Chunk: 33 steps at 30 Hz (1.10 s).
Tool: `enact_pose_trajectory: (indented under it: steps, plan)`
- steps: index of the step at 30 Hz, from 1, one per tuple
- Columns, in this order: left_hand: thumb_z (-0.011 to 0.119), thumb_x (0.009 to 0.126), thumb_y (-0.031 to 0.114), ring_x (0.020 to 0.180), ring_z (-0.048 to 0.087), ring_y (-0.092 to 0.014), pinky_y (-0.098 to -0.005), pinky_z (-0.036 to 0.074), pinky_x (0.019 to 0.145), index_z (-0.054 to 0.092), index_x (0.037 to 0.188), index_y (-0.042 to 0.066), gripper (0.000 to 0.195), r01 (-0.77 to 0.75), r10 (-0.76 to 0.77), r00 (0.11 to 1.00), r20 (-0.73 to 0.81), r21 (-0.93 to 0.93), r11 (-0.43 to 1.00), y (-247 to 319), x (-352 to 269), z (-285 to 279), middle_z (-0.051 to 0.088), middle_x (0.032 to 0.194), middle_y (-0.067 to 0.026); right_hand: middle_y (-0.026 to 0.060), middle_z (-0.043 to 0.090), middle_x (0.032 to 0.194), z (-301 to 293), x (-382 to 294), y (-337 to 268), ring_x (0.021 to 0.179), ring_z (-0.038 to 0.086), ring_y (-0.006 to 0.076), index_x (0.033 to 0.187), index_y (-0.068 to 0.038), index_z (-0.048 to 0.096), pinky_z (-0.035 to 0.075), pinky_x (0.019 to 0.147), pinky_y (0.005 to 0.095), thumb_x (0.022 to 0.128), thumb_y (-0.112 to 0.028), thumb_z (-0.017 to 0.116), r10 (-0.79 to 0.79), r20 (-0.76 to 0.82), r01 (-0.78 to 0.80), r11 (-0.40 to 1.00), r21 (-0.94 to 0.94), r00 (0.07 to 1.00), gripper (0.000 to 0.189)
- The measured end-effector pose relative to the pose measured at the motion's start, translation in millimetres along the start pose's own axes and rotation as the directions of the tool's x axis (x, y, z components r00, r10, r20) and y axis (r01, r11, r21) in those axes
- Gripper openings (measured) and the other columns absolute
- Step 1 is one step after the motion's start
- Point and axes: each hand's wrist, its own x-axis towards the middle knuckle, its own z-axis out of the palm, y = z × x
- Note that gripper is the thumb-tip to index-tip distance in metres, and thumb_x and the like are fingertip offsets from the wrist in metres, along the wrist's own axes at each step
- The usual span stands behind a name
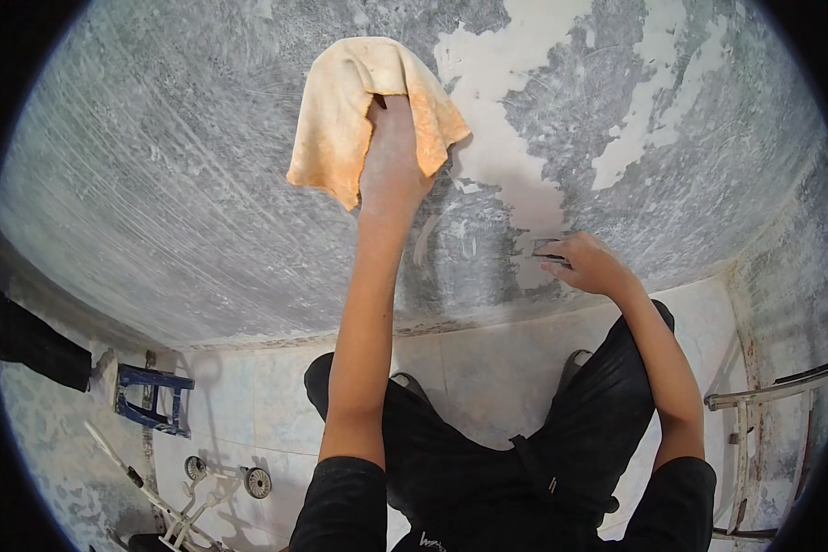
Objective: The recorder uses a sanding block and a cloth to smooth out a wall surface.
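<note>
My left hand (392, 148) is stretched out against the grey, patchy wall (200, 186), largely covered by a cream and orange cloth (331, 127). The cloth drapes over the fingers, which are hidden, and its edges hang down on both sides of the hand. Pale dust coats the back of this hand. Lower and to the right, my right hand (583, 263) has its fingertips at the wall, fingers slightly apart, with no held object discernible. Beside it a ragged patch of smooth whitish coating (517, 131) runs up the wall.
A blue stool (153, 400) stands at the left on the tiled floor (283, 400). Below it is a white wheeled frame (203, 483). A pale metal frame (742, 441) leans near the right wall. My bent knees are close to the wall's foot.
</note>
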Motion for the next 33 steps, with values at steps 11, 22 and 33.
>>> enact_pose_trajectory:
  steps: [11, 22, 33]
  plan:
    - [0.086, 0.063, 0.005, 0.117, 0.047, -0.052, -0.0503, 0.045, 0.095, 0.028, 0.138, 0.001, 0.094, 0.024, -0.023, 1.000, 0.012, -0.071, 0.997, 2, -2, 6, 0.037, 0.132, -0.0344, 0.0163, 0.069, 0.094, -3, -1, -2, 0.094, 0.059, 0.0373, 0.114, -0.010, 0.070, 0.044, 0.091, 0.0440, 0.093, -0.029, 0.062, 0.032, 0.044, -0.032, 0.999, 0.007, 0.999, 0.030]
    - [0.074, 0.073, 0.002, 0.117, 0.047, -0.053, -0.0512, 0.044, 0.097, 0.026, 0.139, -0.003, 0.082, -0.025, 0.030, 0.998, 0.050, -0.092, 0.995, 9, -4, 15, 0.038, 0.132, -0.0369, 0.0167, 0.069, 0.090, -7, 1, -5, 0.091, 0.060, 0.0371, 0.113, -0.009, 0.071, 0.044, 0.090, 0.0442, 0.092, -0.028, 0.063, 0.018, 0.044, -0.017, 1.000, -0.009, 0.999, 0.030]
    - [0.054, 0.096, 0.022, 0.122, 0.052, -0.038, -0.0445, 0.044, 0.101, 0.034, 0.147, 0.008, 0.056, -0.021, 0.235, 0.790, 0.566, -0.359, 0.933, 68, -44, 77, 0.053, 0.132, -0.0240, 0.0204, 0.068, 0.083, -4, 2, -2, 0.078, 0.064, 0.0395, 0.106, -0.004, 0.072, 0.050, 0.078, 0.0466, 0.088, -0.023, 0.066, -0.078, -0.039, 0.078, 0.997, 0.013, 0.996, 0.027]
